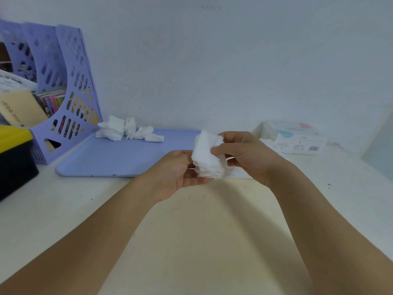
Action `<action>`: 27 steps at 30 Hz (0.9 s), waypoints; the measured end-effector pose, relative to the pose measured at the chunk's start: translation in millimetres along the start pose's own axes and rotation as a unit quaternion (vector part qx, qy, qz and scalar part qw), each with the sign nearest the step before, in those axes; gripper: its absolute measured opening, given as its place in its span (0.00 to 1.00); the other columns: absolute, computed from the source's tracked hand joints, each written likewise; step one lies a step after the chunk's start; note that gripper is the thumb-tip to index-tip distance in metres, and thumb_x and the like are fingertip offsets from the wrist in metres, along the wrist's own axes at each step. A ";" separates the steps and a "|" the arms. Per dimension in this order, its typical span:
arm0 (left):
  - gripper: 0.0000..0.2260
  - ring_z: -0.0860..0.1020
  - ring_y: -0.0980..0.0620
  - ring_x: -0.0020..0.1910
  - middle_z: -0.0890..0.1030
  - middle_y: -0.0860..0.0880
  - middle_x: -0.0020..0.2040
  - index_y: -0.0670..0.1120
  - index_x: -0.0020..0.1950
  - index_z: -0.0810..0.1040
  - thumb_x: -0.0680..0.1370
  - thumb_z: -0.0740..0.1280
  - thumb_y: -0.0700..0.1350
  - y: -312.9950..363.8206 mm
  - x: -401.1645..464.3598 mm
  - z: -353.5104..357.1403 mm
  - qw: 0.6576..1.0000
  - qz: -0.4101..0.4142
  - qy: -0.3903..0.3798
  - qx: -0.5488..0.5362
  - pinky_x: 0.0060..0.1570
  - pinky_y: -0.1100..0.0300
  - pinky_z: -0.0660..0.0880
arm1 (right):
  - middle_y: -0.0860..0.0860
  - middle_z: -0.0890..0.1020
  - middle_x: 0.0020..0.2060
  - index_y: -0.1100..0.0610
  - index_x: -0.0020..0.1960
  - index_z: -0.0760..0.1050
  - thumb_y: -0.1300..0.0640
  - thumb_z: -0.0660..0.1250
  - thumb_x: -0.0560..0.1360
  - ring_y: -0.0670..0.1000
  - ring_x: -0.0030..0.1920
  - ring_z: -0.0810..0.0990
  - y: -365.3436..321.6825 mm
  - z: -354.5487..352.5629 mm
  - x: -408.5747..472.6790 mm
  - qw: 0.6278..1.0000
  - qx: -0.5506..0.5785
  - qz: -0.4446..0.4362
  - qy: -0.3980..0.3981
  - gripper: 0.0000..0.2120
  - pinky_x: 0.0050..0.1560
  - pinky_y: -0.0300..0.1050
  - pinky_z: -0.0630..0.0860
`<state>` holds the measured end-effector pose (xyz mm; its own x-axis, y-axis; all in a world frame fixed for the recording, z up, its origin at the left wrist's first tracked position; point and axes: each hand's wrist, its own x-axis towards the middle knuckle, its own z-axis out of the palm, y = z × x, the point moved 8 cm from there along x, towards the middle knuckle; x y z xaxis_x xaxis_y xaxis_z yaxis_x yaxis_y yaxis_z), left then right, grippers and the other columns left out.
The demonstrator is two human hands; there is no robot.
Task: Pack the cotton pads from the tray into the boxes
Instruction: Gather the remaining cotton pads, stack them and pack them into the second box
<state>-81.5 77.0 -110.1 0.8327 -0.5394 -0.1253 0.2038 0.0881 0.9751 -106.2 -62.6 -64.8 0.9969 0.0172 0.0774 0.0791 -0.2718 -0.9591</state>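
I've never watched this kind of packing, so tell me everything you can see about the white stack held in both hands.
The stack of cotton pads is a bundle of thin, soft-looking white squares with uneven, fraying edges. It is held above the table, tilted, just right of the blue tray. The right hand pinches its upper part; the left hand supports it from below.

Pale wall (212, 60), cream desk (202, 231)

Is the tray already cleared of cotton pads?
No, a loose pile of pads still lies at the far left corner of the tray, while both hands hold another stack.
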 end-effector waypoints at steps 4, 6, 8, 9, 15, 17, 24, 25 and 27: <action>0.12 0.85 0.47 0.45 0.86 0.42 0.49 0.40 0.53 0.84 0.83 0.60 0.38 0.5 -1.6 -3.3 1.000 -0.001 0.012 0.003 0.42 0.57 0.83 | 0.46 0.83 0.35 0.55 0.55 0.82 0.65 0.71 0.76 0.42 0.34 0.79 -5.8 0.7 0.5 0.999 -0.025 -0.034 0.015 0.11 0.37 0.33 0.73; 0.13 0.85 0.40 0.53 0.85 0.39 0.56 0.40 0.58 0.83 0.83 0.60 0.42 -0.8 0.0 -5.8 1.000 -0.010 0.018 -0.020 0.44 0.54 0.83 | 0.44 0.81 0.33 0.53 0.52 0.82 0.68 0.71 0.75 0.41 0.31 0.78 -10.1 1.5 0.2 0.997 -0.033 -0.062 0.031 0.12 0.32 0.31 0.72; 0.15 0.82 0.37 0.59 0.83 0.39 0.60 0.41 0.62 0.82 0.83 0.61 0.47 -2.0 2.0 -6.8 0.999 -0.014 0.016 -0.045 0.45 0.52 0.83 | 0.46 0.82 0.37 0.51 0.50 0.82 0.68 0.71 0.74 0.42 0.32 0.78 -14.0 2.1 0.3 0.993 -0.063 -0.087 0.052 0.13 0.33 0.33 0.73; 0.16 0.82 0.38 0.60 0.83 0.39 0.61 0.43 0.63 0.81 0.83 0.62 0.49 -1.9 2.8 -6.2 0.999 -0.010 0.011 -0.045 0.46 0.52 0.82 | 0.47 0.83 0.41 0.50 0.51 0.82 0.67 0.71 0.74 0.44 0.35 0.80 -15.1 2.3 0.3 0.989 -0.085 -0.099 0.062 0.13 0.35 0.36 0.75; 0.14 0.82 0.42 0.61 0.83 0.41 0.61 0.44 0.64 0.82 0.83 0.63 0.48 0.1 -0.6 1.5 0.999 0.013 -0.024 0.022 0.57 0.51 0.81 | 0.47 0.81 0.57 0.52 0.57 0.80 0.62 0.71 0.73 0.46 0.50 0.79 -15.9 8.9 -1.5 0.975 -0.183 -0.107 0.070 0.14 0.44 0.31 0.75; 0.13 0.83 0.45 0.58 0.83 0.39 0.61 0.42 0.62 0.82 0.83 0.63 0.45 0.4 -1.8 1.9 0.999 0.013 -0.026 0.027 0.55 0.53 0.82 | 0.44 0.84 0.54 0.48 0.52 0.82 0.65 0.69 0.72 0.47 0.49 0.80 -16.9 11.6 -2.0 0.977 -0.165 -0.121 0.055 0.14 0.45 0.37 0.77; 0.11 0.83 0.48 0.49 0.84 0.40 0.55 0.39 0.59 0.83 0.82 0.62 0.38 2.4 -2.1 1.1 1.000 0.016 -0.018 -0.011 0.46 0.59 0.82 | 0.43 0.84 0.48 0.47 0.43 0.82 0.67 0.70 0.71 0.48 0.50 0.81 -19.7 1.9 -1.6 0.979 -0.105 -0.151 0.087 0.14 0.45 0.39 0.76; 0.11 0.83 0.49 0.47 0.84 0.40 0.54 0.39 0.58 0.83 0.82 0.61 0.37 2.6 -1.9 0.5 1.000 0.016 -0.014 -0.014 0.46 0.58 0.82 | 0.44 0.84 0.47 0.51 0.45 0.82 0.68 0.70 0.72 0.47 0.49 0.82 -19.7 0.6 -1.5 0.982 -0.084 -0.147 0.082 0.12 0.46 0.39 0.77; 0.12 0.83 0.49 0.46 0.85 0.42 0.52 0.40 0.56 0.83 0.83 0.60 0.37 2.7 -1.2 -0.9 1.000 0.016 -0.006 -0.016 0.46 0.58 0.83 | 0.52 0.85 0.47 0.57 0.46 0.81 0.69 0.69 0.73 0.48 0.47 0.82 -20.1 -3.9 -2.0 0.987 -0.032 -0.140 0.074 0.08 0.49 0.42 0.77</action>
<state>-81.5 78.6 -107.5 0.8331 -0.5456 -0.0910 0.1930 0.1325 0.9722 -109.8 -60.9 -44.6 0.9237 -0.0393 0.3810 0.3467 -0.3367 -0.8754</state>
